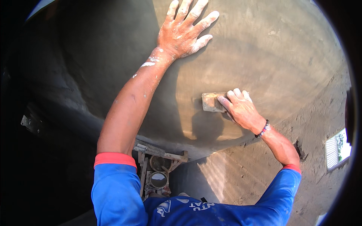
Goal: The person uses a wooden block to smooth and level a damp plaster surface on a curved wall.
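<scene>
My left hand (184, 32) lies flat with fingers spread on a smooth grey-brown plastered wall (264, 64), high up. White smears coat its fingertips and forearm. Lower and to the right, my right hand (241, 107) grips a small rectangular block (212, 102), tan and smeared with plaster, and holds it against the same wall. Whether the block is a sponge or a wooden float I cannot tell. The fingers hide its right end. A dark beaded bracelet (263, 129) circles the right wrist.
Below my arms stands a rough wooden frame (162, 152) with round buckets (157, 180) beside it. A rougher plastered wall (256, 169) meets the smooth one at the right, with a bright opening (338, 148) in it. The left side is in deep shadow.
</scene>
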Demonstrator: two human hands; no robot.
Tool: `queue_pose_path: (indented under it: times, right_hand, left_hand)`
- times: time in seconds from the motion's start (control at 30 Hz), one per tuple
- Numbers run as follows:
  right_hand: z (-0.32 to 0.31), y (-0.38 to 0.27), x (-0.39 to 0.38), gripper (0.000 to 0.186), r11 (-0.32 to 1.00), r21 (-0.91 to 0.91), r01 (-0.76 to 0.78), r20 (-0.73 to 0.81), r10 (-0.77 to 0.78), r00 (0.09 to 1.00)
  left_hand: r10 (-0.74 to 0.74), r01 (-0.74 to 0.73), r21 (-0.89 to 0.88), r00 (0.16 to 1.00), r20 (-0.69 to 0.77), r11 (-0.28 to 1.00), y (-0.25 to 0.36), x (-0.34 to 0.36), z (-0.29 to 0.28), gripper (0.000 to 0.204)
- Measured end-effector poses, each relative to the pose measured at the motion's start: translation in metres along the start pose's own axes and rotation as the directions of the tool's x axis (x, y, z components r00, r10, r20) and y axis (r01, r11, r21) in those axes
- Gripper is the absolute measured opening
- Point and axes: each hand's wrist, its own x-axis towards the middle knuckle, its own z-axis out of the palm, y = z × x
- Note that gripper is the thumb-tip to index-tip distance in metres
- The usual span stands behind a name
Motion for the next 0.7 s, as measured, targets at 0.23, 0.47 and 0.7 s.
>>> queue_pose_path:
  times: [0.23, 0.47, 0.7]
  right_hand:
    - [-0.013, 0.020, 0.024, 0.058, 0.894, 0.324, -0.311, -0.540, 0.444, 0.714]
    - [0.090, -0.062, 0.023, 0.062, 0.936, 0.318, -0.150, -0.186, 0.217, 0.958]
    - [0.022, -0.013, 0.003, 0.072, 0.870, 0.271, -0.412, -0.480, 0.493, 0.726]
  left_hand:
    - [-0.031, 0.026, 0.053, 0.995, 0.093, 0.998, 0.004, 0.005, -0.003, 0.070]
    - [-0.018, 0.010, 0.117, 0.997, 0.068, 0.993, 0.000, -0.006, 0.010, 0.071]
    - [-0.035, 0.031, 0.094, 0.999, 0.042, 0.995, 0.003, -0.004, 0.017, 0.065]
